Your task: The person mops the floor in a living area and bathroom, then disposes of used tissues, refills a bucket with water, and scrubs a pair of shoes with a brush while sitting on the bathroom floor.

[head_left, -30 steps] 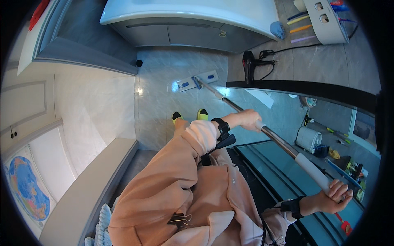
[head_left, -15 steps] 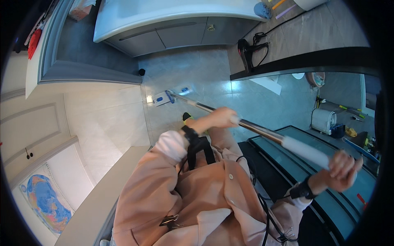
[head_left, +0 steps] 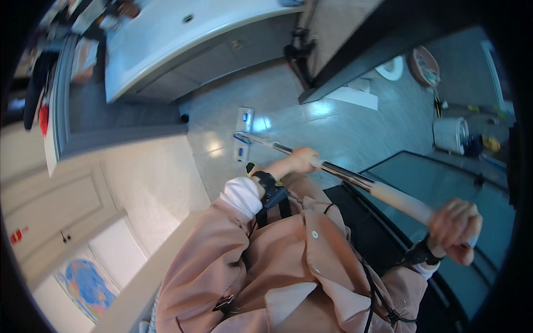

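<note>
A flat mop with a long metal pole point(head_left: 347, 175) slants across the view, from the upper middle to the lower right. My left hand point(head_left: 302, 160) is closed round the middle of the pole. Near its top end, at the white grip point(head_left: 401, 202), my right hand point(head_left: 458, 225) is wrapped round the handle, slightly blurred. The white and blue mop head point(head_left: 244, 121) is on the grey tiled floor, its two panels on either side of the pole joint. One of my feet point(head_left: 251, 168), in dark and yellow footwear, is close to the mop head.
A grey cabinet point(head_left: 214, 64) under a white basin point(head_left: 161, 41) is ahead. A black door frame point(head_left: 347, 64) juts in at upper right, beside a dark hair dryer point(head_left: 300, 60). Glass panels point(head_left: 422, 177) stand right; a toilet point(head_left: 391, 67) and a pink tub point(head_left: 426, 66) lie beyond.
The mop head has swung round, from lying slantwise to pointing nearly away from me. Both hands keep their hold on the pole. My view has turned, so the room appears rotated.
</note>
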`<control>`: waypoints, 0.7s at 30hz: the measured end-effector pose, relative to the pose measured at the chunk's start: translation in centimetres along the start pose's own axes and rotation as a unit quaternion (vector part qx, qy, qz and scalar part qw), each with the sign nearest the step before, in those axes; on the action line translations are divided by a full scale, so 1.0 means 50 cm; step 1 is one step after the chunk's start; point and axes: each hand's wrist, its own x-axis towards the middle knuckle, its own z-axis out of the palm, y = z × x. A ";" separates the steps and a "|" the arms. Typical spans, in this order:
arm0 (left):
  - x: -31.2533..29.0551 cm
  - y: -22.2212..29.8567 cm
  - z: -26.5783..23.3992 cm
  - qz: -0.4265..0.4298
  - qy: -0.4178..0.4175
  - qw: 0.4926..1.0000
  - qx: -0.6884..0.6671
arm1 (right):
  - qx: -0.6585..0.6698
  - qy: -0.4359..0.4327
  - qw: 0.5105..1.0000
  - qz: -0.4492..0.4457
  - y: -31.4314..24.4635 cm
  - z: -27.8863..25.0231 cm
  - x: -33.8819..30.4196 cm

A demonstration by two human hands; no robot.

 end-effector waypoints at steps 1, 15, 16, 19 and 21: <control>0.044 0.048 0.020 0.028 -0.059 0.998 0.012 | -0.007 -0.013 1.000 -0.001 -0.053 -0.025 -0.024; 0.205 0.241 0.114 0.271 -0.505 0.814 0.098 | -0.215 -0.016 0.971 0.104 -0.270 0.180 -0.200; 0.195 0.231 0.111 0.282 -0.522 0.798 0.108 | -0.211 -0.007 0.972 0.099 -0.258 0.213 -0.205; 0.160 0.200 0.111 0.311 -0.539 0.775 0.112 | -0.194 0.143 0.965 0.099 -0.222 0.312 -0.194; 0.118 0.171 0.118 0.280 -0.527 0.797 0.097 | -0.329 0.467 0.821 -0.019 -0.149 0.446 -0.164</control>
